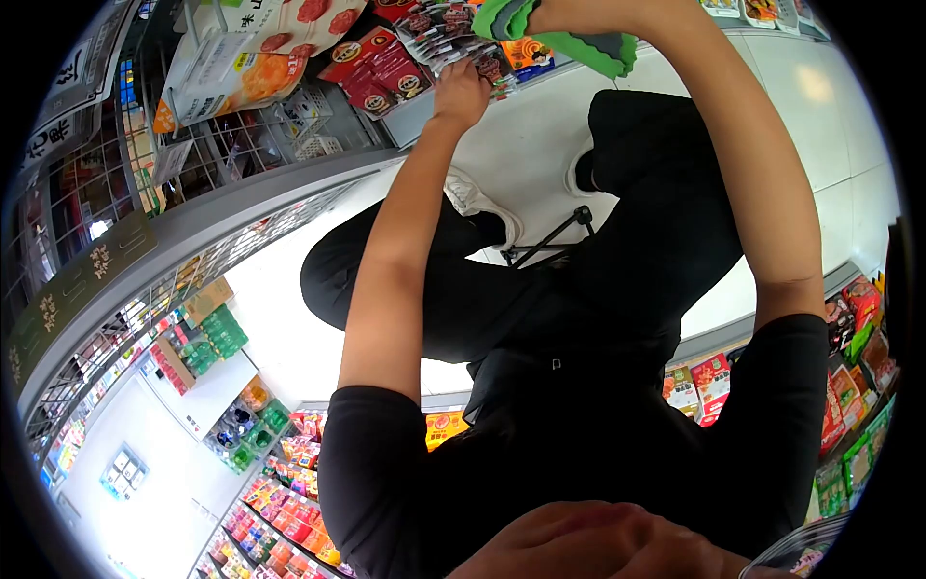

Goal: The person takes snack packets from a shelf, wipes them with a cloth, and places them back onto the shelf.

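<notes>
My left hand (461, 95) rests on a pile of small dark snack packets (439, 39) on the low shelf at the top. Its fingers are spread over the packets, and nothing shows gripped in them. At the top, my right hand (548, 13) is closed on a green and grey cloth (603, 53) that hangs down beside the shelf. Red packets (374, 72) lie just left of my left hand. Orange and blue packets (529, 56) sit between the two hands, below the cloth.
A wire rack (241, 145) with large food bags (251, 72) stands at the left. My legs and white shoes (477, 205) are below, near a black folding stool frame (555, 236). Stocked shelves (289, 516) line the lower left and right.
</notes>
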The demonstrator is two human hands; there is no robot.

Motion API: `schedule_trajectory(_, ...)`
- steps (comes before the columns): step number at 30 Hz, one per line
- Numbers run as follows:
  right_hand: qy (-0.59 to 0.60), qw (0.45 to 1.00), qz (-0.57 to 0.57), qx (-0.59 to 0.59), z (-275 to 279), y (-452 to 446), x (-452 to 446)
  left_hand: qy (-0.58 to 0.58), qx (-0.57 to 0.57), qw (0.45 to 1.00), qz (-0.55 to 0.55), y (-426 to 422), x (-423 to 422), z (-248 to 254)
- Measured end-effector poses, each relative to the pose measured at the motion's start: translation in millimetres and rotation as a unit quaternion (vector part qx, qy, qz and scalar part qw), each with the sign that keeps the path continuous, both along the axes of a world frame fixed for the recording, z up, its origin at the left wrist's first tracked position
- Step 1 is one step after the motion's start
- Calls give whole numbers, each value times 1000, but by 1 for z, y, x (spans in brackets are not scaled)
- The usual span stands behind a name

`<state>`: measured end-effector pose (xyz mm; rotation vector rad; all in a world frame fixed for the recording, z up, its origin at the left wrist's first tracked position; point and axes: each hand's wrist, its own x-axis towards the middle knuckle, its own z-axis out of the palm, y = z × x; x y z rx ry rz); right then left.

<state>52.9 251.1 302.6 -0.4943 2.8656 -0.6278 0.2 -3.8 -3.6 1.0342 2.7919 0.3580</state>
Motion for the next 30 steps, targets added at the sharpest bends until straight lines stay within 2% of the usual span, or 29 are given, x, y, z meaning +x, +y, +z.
schedule_trajectory(4, -7, 1000, -1, -11, 1, -1, 1, 21, 88, 992, -86, -19, -14, 37)
schedule_trajectory(8, -12, 1000, -4, -3, 2, -6, 4, 11, 100, 988, -117, -36, -25, 108)
schedule_trajectory(11, 0, 999, 13, -30, 4, -6, 8, 34, 139, 983, -111, -51, -33, 157)
schedule_trajectory(12, 3, 999, 18, -45, 6, -6, 8, -9, 196, 978, -75, -55, -33, 174)
schedule_trajectory(15, -10, 998, 17, -59, 13, -9, 9, -127, 383, 915, 21, -67, -23, 212)
schedule_trajectory(18, -20, 990, 65, -123, 20, -11, 9, -267, 416, 852, 175, -72, -17, 247)
schedule_trajectory(21, 41, 981, 73, -173, 2, -14, 1, -341, 480, 789, 176, -80, -26, 243)
schedule_trajectory(22, 78, 983, 65, -150, -3, -14, -1, -362, 527, 751, 166, -76, -24, 246)
schedule_trajectory(26, -50, 967, -28, -250, 11, -21, -1, -376, 552, 731, 138, -68, -13, 271)
schedule_trajectory(30, 20, 961, -63, -268, 17, -39, 4, -444, 589, 670, 90, -70, -5, 276)
